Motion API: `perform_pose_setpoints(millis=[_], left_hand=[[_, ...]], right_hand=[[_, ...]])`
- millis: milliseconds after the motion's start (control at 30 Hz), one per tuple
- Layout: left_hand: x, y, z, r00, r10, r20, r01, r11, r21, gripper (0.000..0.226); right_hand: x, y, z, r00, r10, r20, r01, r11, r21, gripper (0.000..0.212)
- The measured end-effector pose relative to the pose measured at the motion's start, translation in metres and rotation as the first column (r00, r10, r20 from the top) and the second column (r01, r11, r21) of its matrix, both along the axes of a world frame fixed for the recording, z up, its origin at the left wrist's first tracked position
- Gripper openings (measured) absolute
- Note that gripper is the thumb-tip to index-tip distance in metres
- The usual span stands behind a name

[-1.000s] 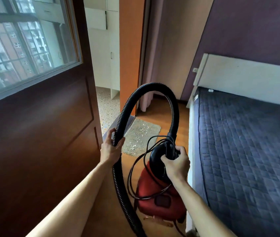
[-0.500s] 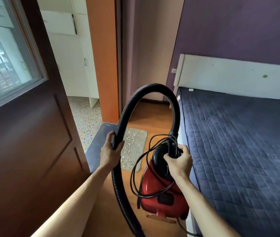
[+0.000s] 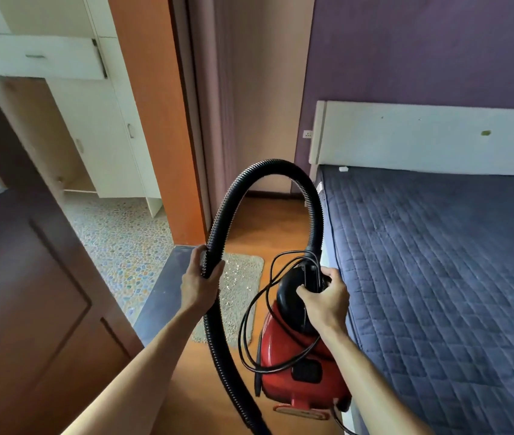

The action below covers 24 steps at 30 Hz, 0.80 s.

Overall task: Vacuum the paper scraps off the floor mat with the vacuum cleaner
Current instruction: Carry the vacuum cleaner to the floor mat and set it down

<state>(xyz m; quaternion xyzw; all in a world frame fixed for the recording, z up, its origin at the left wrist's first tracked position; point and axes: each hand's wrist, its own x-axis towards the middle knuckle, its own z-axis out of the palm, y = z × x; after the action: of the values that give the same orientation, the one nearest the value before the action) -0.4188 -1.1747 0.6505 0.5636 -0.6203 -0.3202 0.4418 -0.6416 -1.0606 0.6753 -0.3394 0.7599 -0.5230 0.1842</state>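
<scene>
From the head camera, the task looks barely begun; the floor mat [image 3: 243, 287] lies on the wooden floor [image 3: 268, 221] ahead, just past the hands, its pale surface speckled all over with paper scraps [image 3: 237, 277], none of them visibly cleared; the vacuuming itself seems not yet started, and what is left is nearly everything: setting the machine down, likely plugging in the cord, bringing the nozzle to the mat and sweeping it.

The vacuum cleaner [image 3: 299, 365], red-bodied with a black top, is carried clear of the floor in the near middle, between the mat on its left and the bed [image 3: 437, 277] on its right; the right hand [image 3: 321, 302] is clenched on the black handle at its top, and loops of loose black cord [image 3: 255, 324] dangle from there down over the red body; the left hand [image 3: 200, 282] is closed round the ribbed hose [image 3: 265, 171] on the left limb of its arch.

The body's long axis seems to run near to far, tilted, black end up and far, red end down and near; the hose rises from the top, arches over leftward, passes through the left grip and runs down out of the bottom edge, so the nozzle end is out of sight and its direction cannot be told; the mat's long axis runs near to far, beside the grey threshold [image 3: 168, 287] of the open doorway on the left.
</scene>
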Motion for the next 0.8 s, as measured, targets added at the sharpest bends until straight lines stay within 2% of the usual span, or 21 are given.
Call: perform_pose_setpoints(millis=[433, 800], left_hand=[[-0.097, -0.116, 0.001, 0.999, 0.026, -0.022, -0.027, 0.999, -0.029, 0.042], [-0.147, -0.209, -0.012, 0.999, -0.02, -0.027, 0.02, 1.0, 0.018, 0.045]], right_hand=[[-0.106, -0.119, 0.004, 0.999, -0.015, -0.045, 0.016, 1.0, 0.013, 0.052], [-0.153, -0.213, -0.011, 1.0, -0.024, 0.004, 0.023, 0.998, 0.051, 0.058]])
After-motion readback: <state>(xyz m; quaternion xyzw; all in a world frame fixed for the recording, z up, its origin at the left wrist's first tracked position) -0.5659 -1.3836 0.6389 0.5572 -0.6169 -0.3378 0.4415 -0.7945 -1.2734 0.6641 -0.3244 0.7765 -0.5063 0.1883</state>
